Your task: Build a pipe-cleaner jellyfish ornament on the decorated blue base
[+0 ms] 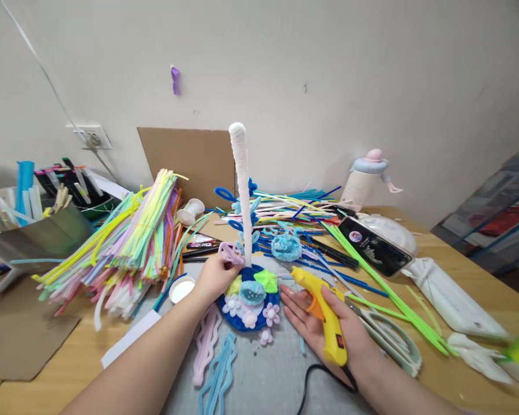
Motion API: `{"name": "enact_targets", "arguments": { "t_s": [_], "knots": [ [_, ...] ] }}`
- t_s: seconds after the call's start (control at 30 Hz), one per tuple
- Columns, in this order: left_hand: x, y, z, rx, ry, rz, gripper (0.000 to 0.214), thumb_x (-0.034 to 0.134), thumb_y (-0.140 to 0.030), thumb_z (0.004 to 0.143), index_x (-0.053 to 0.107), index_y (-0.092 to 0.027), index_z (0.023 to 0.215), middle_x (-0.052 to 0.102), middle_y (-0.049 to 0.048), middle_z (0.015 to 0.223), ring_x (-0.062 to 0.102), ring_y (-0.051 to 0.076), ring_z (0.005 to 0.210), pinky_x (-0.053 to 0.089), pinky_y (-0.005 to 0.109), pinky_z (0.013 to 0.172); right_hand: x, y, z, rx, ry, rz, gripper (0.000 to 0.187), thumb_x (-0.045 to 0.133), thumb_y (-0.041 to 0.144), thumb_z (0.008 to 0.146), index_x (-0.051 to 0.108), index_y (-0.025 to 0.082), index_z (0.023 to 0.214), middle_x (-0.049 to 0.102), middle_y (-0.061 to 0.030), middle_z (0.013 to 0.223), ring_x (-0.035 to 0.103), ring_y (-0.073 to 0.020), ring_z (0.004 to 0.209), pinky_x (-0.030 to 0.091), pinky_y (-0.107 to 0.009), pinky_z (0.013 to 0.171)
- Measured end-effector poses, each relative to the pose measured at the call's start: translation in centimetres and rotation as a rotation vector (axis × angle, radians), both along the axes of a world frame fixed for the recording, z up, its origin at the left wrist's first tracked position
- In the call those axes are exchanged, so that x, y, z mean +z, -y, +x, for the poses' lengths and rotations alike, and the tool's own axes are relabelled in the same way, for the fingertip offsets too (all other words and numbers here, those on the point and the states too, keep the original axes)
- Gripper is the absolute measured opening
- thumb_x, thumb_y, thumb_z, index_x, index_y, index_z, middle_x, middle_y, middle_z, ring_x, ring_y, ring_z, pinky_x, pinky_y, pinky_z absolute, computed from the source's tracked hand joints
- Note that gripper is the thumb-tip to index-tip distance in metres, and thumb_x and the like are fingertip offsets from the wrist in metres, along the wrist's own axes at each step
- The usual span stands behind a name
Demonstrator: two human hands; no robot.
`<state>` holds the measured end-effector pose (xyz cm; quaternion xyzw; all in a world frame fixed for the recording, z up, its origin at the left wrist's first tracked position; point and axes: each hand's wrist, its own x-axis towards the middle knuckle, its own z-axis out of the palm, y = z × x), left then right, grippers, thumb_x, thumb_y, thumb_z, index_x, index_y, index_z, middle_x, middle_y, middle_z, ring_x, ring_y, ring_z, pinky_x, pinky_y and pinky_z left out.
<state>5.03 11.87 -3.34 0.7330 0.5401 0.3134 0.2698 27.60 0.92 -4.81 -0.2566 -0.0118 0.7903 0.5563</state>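
My left hand [216,275] pinches a lilac pipe-cleaner shape [230,253] beside the foot of an upright white wrapped post [242,190]. The post rises from a round dark-blue fuzzy base [239,324], which carries a light-blue shell-like piece [252,293], a lime star [266,280] and several pale flowers [271,313]. Blue curled pieces climb around the post. Across the palm of my right hand [305,320] lies a yellow hot glue gun [327,317], held by the thumb while the fingers stretch beneath it. Its nozzle points toward the base.
Wavy pink [206,346] and blue [219,374] pipe-cleaner pieces lie in front on the grey mat [259,386]. Scissors [391,337], a phone [372,245] and green stems [384,288] are at right. A big pipe-cleaner bundle [142,242] sits left; cardboard [185,158] leans on the wall.
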Motion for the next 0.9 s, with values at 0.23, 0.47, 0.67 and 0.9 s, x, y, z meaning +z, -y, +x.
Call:
{"name": "enact_targets", "arguments": {
  "t_s": [0.23, 0.47, 0.67, 0.9],
  "knots": [
    [-0.1, -0.1, 0.0, -0.002, 0.022, 0.030, 0.018, 0.061, -0.027, 0.071, 0.071, -0.018, 0.083, 0.073, 0.0038, 0.086, 0.065, 0.021, 0.082, 0.047, 0.030, 0.078, 0.6, -0.5, -0.1, 0.032, -0.014, -0.016, 0.033, 0.046, 0.037, 0.085, 0.064, 0.010, 0.078, 0.066, -0.0192, 0.103, 0.052, -0.0260, 0.116, 0.037, -0.040, 0.101],
    [-0.6, 0.0, -0.2, 0.014, 0.038, 0.043, 0.018, 0.061, -0.028, 0.070, 0.071, -0.018, 0.081, 0.072, 0.0039, 0.082, 0.065, 0.021, 0.078, 0.048, 0.029, 0.072, 1.6, -1.2, -0.8, 0.000, 0.138, -0.077, 0.029, 0.049, 0.039, 0.086, 0.059, 0.012, 0.078, 0.065, -0.0201, 0.103, 0.057, -0.0253, 0.109, 0.045, -0.038, 0.094],
    [-0.9, 0.0, -0.3, 0.019, 0.048, 0.052, 0.017, 0.061, -0.027, 0.070, 0.071, -0.019, 0.081, 0.072, 0.0038, 0.083, 0.065, 0.021, 0.079, 0.047, 0.028, 0.072, 0.6, -0.8, -1.4, -0.069, 0.218, -0.025, 0.033, 0.049, 0.047, 0.085, 0.057, 0.015, 0.083, 0.068, -0.0149, 0.099, 0.059, -0.0226, 0.107, 0.048, -0.037, 0.092],
    [-0.7, 0.1, -0.1, 0.019, 0.067, 0.053, 0.015, 0.061, -0.025, 0.069, 0.071, -0.017, 0.077, 0.070, 0.0020, 0.070, 0.063, 0.018, 0.067, 0.046, 0.026, 0.063, 0.0, -0.7, -0.9, -0.005, 0.257, 0.078, 0.048, 0.048, 0.059, 0.080, 0.058, 0.013, 0.092, 0.065, -0.0172, 0.108, 0.056, -0.0245, 0.111, 0.045, -0.039, 0.095]
  ]
}}
